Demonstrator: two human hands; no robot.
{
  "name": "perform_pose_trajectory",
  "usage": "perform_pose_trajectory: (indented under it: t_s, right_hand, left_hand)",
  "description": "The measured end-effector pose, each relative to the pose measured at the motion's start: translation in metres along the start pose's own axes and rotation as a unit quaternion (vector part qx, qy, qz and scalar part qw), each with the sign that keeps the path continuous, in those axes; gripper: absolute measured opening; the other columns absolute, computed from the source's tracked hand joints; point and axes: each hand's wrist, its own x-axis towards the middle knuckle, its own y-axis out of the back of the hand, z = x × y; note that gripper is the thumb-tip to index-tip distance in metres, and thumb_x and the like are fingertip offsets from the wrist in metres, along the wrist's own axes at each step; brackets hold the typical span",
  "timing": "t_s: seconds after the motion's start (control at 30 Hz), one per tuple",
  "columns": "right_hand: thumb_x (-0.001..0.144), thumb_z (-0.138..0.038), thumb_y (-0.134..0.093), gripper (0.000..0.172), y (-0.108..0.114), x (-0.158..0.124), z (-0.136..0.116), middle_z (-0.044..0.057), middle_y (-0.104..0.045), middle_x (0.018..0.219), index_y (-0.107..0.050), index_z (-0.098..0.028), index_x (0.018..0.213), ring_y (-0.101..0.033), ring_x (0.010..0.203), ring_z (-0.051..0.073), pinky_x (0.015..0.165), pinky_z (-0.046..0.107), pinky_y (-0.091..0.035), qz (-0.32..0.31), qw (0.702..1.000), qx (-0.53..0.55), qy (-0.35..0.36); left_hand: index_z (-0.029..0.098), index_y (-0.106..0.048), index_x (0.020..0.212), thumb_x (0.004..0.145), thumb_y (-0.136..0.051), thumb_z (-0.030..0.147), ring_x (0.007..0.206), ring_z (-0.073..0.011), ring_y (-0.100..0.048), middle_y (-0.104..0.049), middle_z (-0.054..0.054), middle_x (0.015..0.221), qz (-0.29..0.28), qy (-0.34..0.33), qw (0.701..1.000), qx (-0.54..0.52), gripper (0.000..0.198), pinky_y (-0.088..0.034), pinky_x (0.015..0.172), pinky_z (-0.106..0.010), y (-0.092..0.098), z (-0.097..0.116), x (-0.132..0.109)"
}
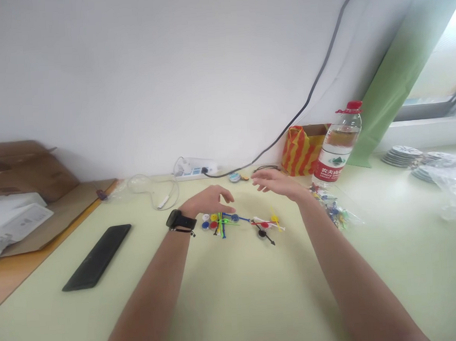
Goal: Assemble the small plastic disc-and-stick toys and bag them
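Observation:
My left hand point(213, 198), with a black watch on the wrist, hovers over the left cluster of small plastic parts. Its thumb and fingers are apart and nothing shows between them. Beneath it lie thin green and blue arrow-shaped sticks point(223, 225), a red round piece point(213, 225), a yellow one point(214, 217) and a blue one point(205, 225). My right hand point(275, 182) is held above the table, fingers stretched out and holding nothing visible. Nearer me than that hand are a black arrow with a round hub point(262, 233), a red hub point(264, 225) and a yellow piece point(275, 219).
A water bottle point(337, 148) stands right of my right hand, beside a striped bag point(301, 150) and bagged colourful parts point(336, 212). Stacked discs point(401, 156) are far right. A power strip point(195, 167) lies by the wall; a black flat case point(98, 258) and cardboard box point(27, 165) are left.

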Motion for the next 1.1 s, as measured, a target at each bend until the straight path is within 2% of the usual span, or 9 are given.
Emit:
perform_pose_trajectory:
  t_s: [0.13, 0.27, 0.4, 0.47, 0.57, 0.73, 0.83, 0.93, 1.1]
  right_hand:
    - [0.089, -0.044, -0.067, 0.031, -0.011, 0.002, 0.001, 0.008, -0.072, 0.119, -0.071, -0.022, 0.110, -0.069, 0.096, 0.021, 0.081, 0.029, -0.053, -0.140, 0.978, -0.157, 0.018]
    - [0.064, -0.048, -0.085, 0.047, -0.022, 0.006, 0.001, 0.003, -0.074, 0.106, -0.072, -0.023, 0.102, -0.068, 0.094, 0.023, 0.071, 0.027, -0.049, -0.273, 0.924, -0.267, -0.027]
    - [0.049, -0.042, -0.091, 0.054, -0.023, 0.004, -0.001, 0.001, -0.075, 0.091, -0.072, -0.022, 0.095, -0.068, 0.083, 0.021, 0.067, 0.027, -0.047, -0.321, 0.895, -0.294, -0.095]
    - [0.047, -0.039, -0.092, 0.050, -0.018, 0.001, -0.003, 0.002, -0.075, 0.088, -0.071, -0.022, 0.089, -0.068, 0.082, 0.022, 0.067, 0.028, -0.046, -0.317, 0.892, -0.303, -0.108]
    - [0.050, -0.037, -0.091, 0.043, -0.008, -0.005, -0.008, 0.003, -0.075, 0.095, -0.072, -0.023, 0.085, -0.068, 0.088, 0.025, 0.065, 0.028, -0.045, -0.266, 0.902, -0.322, -0.105]
    - [0.079, -0.040, -0.073, 0.025, 0.006, -0.012, -0.014, 0.006, -0.073, 0.109, -0.070, -0.023, 0.097, -0.068, 0.093, 0.024, 0.066, 0.029, -0.047, -0.179, 0.934, -0.304, -0.063]
    - [0.087, -0.030, -0.064, 0.015, 0.005, -0.011, -0.013, 0.006, -0.073, 0.104, -0.069, -0.023, 0.099, -0.069, 0.086, 0.020, 0.069, 0.028, -0.050, -0.137, 0.966, -0.220, -0.011]
    - [0.092, -0.028, -0.059, 0.014, -0.007, -0.005, -0.011, 0.006, -0.073, 0.100, -0.067, -0.022, 0.102, -0.069, 0.086, 0.018, 0.073, 0.027, -0.053, -0.092, 0.992, -0.078, 0.025]
    - [0.091, -0.023, -0.060, 0.013, -0.037, 0.010, -0.009, 0.004, -0.073, 0.091, -0.066, -0.021, 0.103, -0.066, 0.078, 0.014, 0.072, 0.026, -0.055, -0.043, 0.992, 0.101, 0.067]
  left_hand:
    - [0.030, -0.078, 0.105, 0.058, -0.085, 0.055, 0.094, -0.0253, -0.068, -0.074, -0.004, 0.111, -0.063, -0.007, 0.997, 0.039, 0.054, -0.049, 0.076, -0.028, -0.007, 0.001, 0.002]
    - [0.028, -0.078, 0.107, 0.054, -0.088, 0.044, 0.094, -0.0253, -0.067, -0.073, -0.003, 0.110, -0.105, -0.009, 0.993, 0.055, 0.056, -0.049, 0.076, -0.029, -0.018, 0.005, 0.007]
    - [0.026, -0.080, 0.095, 0.057, -0.086, 0.037, 0.082, -0.0234, -0.067, -0.074, -0.004, 0.100, -0.114, -0.010, 0.992, 0.050, 0.040, -0.046, 0.064, -0.029, -0.028, 0.011, 0.011]
    - [0.024, -0.081, 0.090, 0.059, -0.083, 0.034, 0.075, -0.0216, -0.066, -0.075, -0.004, 0.096, -0.106, -0.009, 0.993, 0.042, 0.032, -0.045, 0.060, -0.029, -0.030, 0.014, 0.013]
    - [0.023, -0.081, 0.086, 0.062, -0.082, 0.033, 0.074, -0.0207, -0.065, -0.075, -0.004, 0.092, -0.090, -0.014, 0.995, 0.031, 0.026, -0.044, 0.059, -0.029, -0.030, 0.018, 0.013]
    - [0.021, -0.080, 0.091, 0.075, -0.074, 0.037, 0.079, -0.0197, -0.065, -0.076, -0.004, 0.090, -0.057, -0.067, 0.996, -0.012, 0.023, -0.046, 0.065, -0.027, -0.020, 0.029, 0.010]
    - [0.020, -0.079, 0.100, 0.083, -0.070, 0.040, 0.082, -0.0202, -0.067, -0.077, -0.005, 0.092, -0.010, -0.078, 0.992, -0.096, 0.028, -0.050, 0.069, -0.028, -0.014, 0.036, 0.008]
    - [0.021, -0.076, 0.109, 0.085, -0.069, 0.041, 0.092, -0.0221, -0.071, -0.078, -0.007, 0.101, 0.049, -0.045, 0.975, -0.214, 0.032, -0.055, 0.078, -0.031, -0.011, 0.040, 0.006]
    - [0.019, -0.075, 0.110, 0.085, -0.072, 0.036, 0.098, -0.0239, -0.073, -0.078, -0.010, 0.104, 0.082, -0.014, 0.955, -0.285, 0.030, -0.057, 0.093, -0.039, -0.005, 0.037, 0.004]
